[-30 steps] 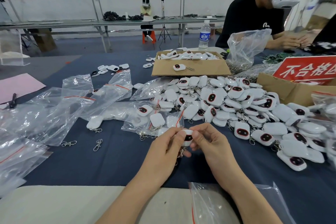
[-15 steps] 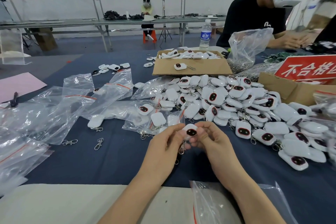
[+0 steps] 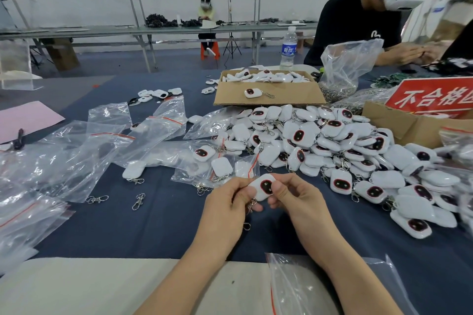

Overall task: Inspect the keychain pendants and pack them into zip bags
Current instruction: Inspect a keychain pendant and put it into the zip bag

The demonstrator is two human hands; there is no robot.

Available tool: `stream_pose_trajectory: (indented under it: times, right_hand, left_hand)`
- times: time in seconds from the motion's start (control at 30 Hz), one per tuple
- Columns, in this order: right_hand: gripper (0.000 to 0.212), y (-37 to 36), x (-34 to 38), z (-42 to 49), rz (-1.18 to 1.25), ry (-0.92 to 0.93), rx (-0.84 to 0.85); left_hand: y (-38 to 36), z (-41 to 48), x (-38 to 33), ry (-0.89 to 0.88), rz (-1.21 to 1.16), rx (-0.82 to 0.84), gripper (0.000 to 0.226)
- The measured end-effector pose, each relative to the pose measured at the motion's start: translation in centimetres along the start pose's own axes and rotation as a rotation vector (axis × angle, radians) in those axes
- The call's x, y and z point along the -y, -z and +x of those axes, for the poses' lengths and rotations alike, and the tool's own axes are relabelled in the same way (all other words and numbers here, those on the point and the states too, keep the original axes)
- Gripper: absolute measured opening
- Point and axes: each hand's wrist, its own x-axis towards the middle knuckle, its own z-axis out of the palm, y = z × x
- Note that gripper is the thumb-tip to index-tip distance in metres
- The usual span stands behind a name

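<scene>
1. Empty zip bags (image 3: pixel 76 158) are lying spread along the left edge of the table (image 3: pixel 158 225), probably so one is within reach once a piece passes.
2. The left hand (image 3: pixel 227 204) is pinching the left side of a white pendant (image 3: pixel 263 186) in its grip. The metal clasp (image 3: pixel 251 204) is dangling beside its fingers, partly hidden by them.
3. The pendant is being held just above the table, near the middle of the near edge. Its dark face is turned up, seemingly for checking.
4. The right hand (image 3: pixel 294 197) is pinching the pendant's right side, with its grip closed over that edge.
5. The heap of pendants (image 3: pixel 345 151) is sitting toward the right edge, and its far end is blurring out of frame.
6. A red sign (image 3: pixel 435 98) is standing in a cardboard box (image 3: pixel 399 125), with its lettering cut off.
</scene>
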Motion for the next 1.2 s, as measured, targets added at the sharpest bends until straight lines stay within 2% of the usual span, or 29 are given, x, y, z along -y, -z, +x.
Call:
stream_pose_trajectory:
  times: [0.43, 0.67, 0.8, 0.87, 1.03, 1.2]
  right_hand:
    - [0.011, 0.30, -0.13, 0.13, -0.054, 0.010, -0.017]
    - [0.010, 0.06, -0.17, 0.07, -0.007, 0.035, -0.015]
    - [0.028, -0.13, -0.08, -0.15, 0.148, -0.025, 0.083]
    - [0.024, -0.05, -0.06, -0.19, 0.124, -0.025, 0.061]
    - [0.038, 0.13, 0.01, -0.37, -0.040, -0.003, 0.059]
    - [0.041, 0.07, 0.13, -0.47, -0.040, 0.010, 0.059]
  left_hand:
    - [0.04, -0.14, -0.35, 0.040, 0.004, -0.015, 0.021]
    - [-0.09, -0.27, -0.28, -0.010, 0.022, -0.065, 0.022]
    - [-0.28, -0.37, -0.47, -0.121, 0.053, -0.117, 0.031]
    - [-0.41, -0.41, -0.53, -0.143, 0.029, -0.088, 0.034]
    - [-0.22, -0.17, -0.19, -0.113, 0.030, -0.130, 0.027]
    - [-0.19, -0.25, -0.37, -0.084, 0.009, -0.122, 0.029]
